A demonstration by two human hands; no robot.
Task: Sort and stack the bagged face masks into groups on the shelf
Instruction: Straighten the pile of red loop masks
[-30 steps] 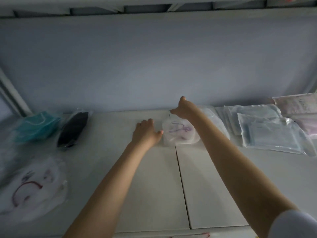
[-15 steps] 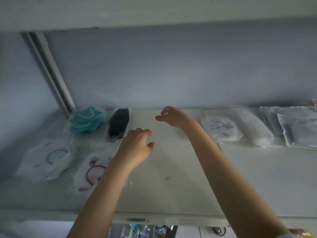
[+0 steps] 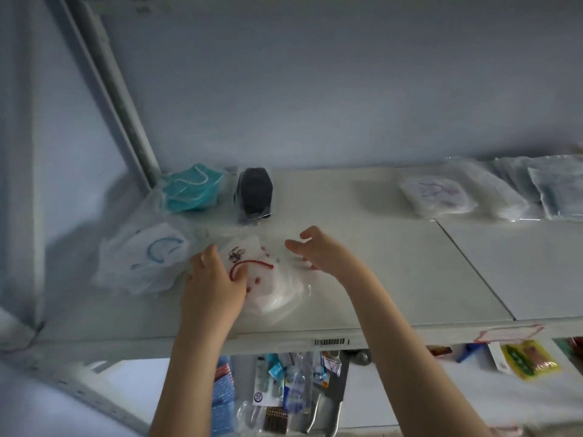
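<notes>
A bagged white mask with red markings [image 3: 263, 280] lies on the white shelf [image 3: 394, 272] near its front left. My left hand [image 3: 214, 279] rests on the bag's left edge with its fingers curled onto it. At the bag's right edge my right hand [image 3: 318, 250] hovers with fingers spread and loosely bent. To the left lies a bagged white mask with blue markings [image 3: 148, 257]. Behind stand bagged teal masks [image 3: 191, 187] and a bagged black mask [image 3: 254, 193]. At the right back lies a bagged white mask with purple markings [image 3: 437, 192].
More clear bags of pale blue masks [image 3: 555, 190] are stacked at the far right. A slanted shelf post [image 3: 120, 99] rises at the back left. Below the shelf's front edge [image 3: 329, 341] hang small packaged goods [image 3: 284, 389].
The view has swung left and down. Both hands have left the purple-marked mask and come to the red-marked mask at the front left; my left hand now touches it.
</notes>
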